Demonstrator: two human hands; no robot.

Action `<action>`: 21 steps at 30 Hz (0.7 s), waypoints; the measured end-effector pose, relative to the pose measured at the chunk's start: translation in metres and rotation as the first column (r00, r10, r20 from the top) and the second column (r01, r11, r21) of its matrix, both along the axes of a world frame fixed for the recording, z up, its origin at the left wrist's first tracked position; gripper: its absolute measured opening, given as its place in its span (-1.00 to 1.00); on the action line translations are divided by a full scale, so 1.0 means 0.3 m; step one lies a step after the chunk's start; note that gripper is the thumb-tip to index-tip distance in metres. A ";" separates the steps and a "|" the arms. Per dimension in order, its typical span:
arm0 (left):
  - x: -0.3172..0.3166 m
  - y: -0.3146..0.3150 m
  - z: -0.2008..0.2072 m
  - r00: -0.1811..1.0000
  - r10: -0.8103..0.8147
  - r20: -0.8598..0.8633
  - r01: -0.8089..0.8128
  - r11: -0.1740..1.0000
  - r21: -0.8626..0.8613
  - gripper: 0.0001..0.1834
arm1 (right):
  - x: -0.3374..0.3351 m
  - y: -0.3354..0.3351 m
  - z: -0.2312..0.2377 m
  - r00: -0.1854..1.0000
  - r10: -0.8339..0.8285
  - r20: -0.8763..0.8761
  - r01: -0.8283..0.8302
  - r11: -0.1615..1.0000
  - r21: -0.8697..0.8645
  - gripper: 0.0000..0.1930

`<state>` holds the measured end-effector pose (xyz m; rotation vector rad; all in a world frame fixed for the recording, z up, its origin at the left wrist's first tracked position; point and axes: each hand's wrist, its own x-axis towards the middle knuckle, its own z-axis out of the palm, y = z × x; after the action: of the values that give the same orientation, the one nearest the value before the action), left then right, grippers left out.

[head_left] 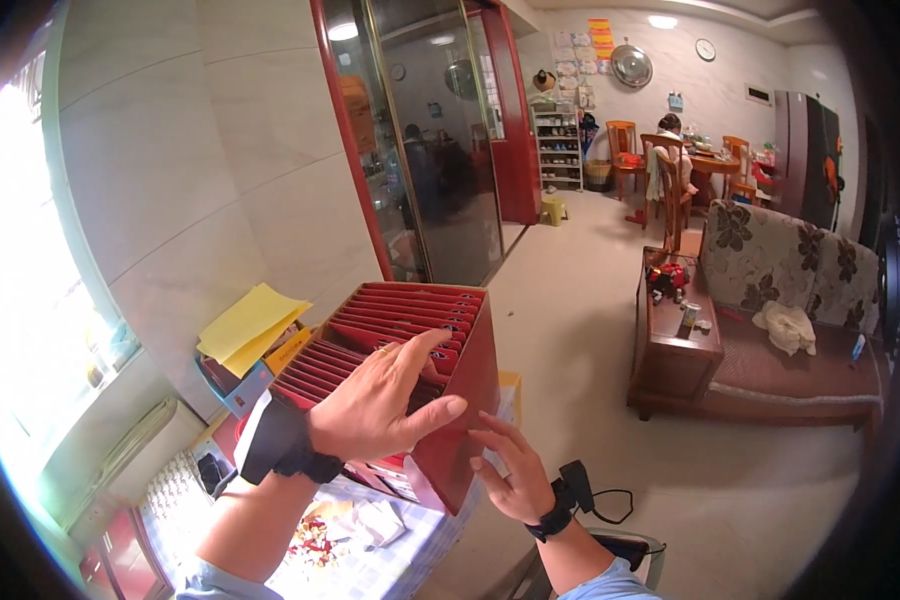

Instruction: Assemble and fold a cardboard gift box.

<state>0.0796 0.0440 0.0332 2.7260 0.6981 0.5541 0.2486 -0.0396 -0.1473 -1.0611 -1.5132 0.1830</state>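
Observation:
A tall red box (pixel 470 370) stands on the table, packed with upright red flat packets (pixel 365 318) in rows. Over its top lies my left hand (pixel 385 395), fingers stretched toward the packets and thumb apart at the near rim; whether the fingertips touch a packet is hard to see. My right hand (pixel 512 478) is beside the box's right side wall, with its fingers spread and nothing in them. Both wrists carry black straps.
Yellow sheets (pixel 255 325) rest on a blue container (pixel 232 388) at the left. Small red and yellow scraps (pixel 313 545) and crumpled white paper (pixel 378 523) lie on the checked tablecloth (pixel 355 575). A wooden side table (pixel 675 345) and sofa (pixel 800 375) stand right; a person (pixel 670 150) sits far back.

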 end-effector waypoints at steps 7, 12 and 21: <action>0.053 0.026 0.018 0.980 0.041 -0.193 -0.023 0.995 0.092 0.06 | 0.015 -0.005 -0.002 1.000 0.003 0.005 -0.003 1.000 0.012 -0.67; 0.063 0.023 0.018 0.977 0.072 -0.202 -0.049 0.992 0.116 0.04 | 0.024 -0.010 -0.010 1.000 -0.002 -0.010 0.002 1.000 -0.004 -0.67; 0.061 0.055 0.013 0.995 -0.009 -0.095 0.039 0.948 0.316 -0.24 | 0.025 -0.010 -0.014 1.000 0.013 -0.017 -0.012 1.000 0.010 -0.67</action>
<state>0.0978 0.0604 0.0370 3.0726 0.6447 0.5821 0.2561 -0.0425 -0.1513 -1.0399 -1.5042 0.1926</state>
